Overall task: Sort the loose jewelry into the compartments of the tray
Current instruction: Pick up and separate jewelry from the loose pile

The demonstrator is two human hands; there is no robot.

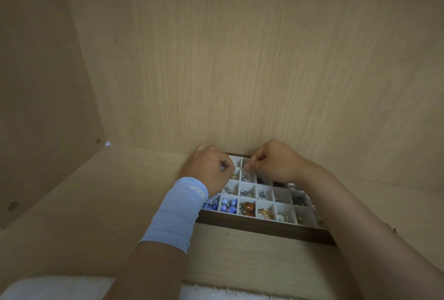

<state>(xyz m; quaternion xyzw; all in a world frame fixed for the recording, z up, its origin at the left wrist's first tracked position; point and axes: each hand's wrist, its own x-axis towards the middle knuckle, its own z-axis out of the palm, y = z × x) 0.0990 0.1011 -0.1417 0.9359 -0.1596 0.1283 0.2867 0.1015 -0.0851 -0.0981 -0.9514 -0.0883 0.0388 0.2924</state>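
Meeting over one tray (264, 230): two hands (207, 172) (274, 166).

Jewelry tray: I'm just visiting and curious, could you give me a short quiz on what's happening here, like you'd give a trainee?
1. True or false: the blue beads lie in the nearest row of the tray.
2. Which wrist wears the light blue sleeve? A) left B) right C) both
3. Fill in: the amber stone sits in the compartment just to the ___ of the blue beads.
Key: 1 true; 2 A; 3 right.
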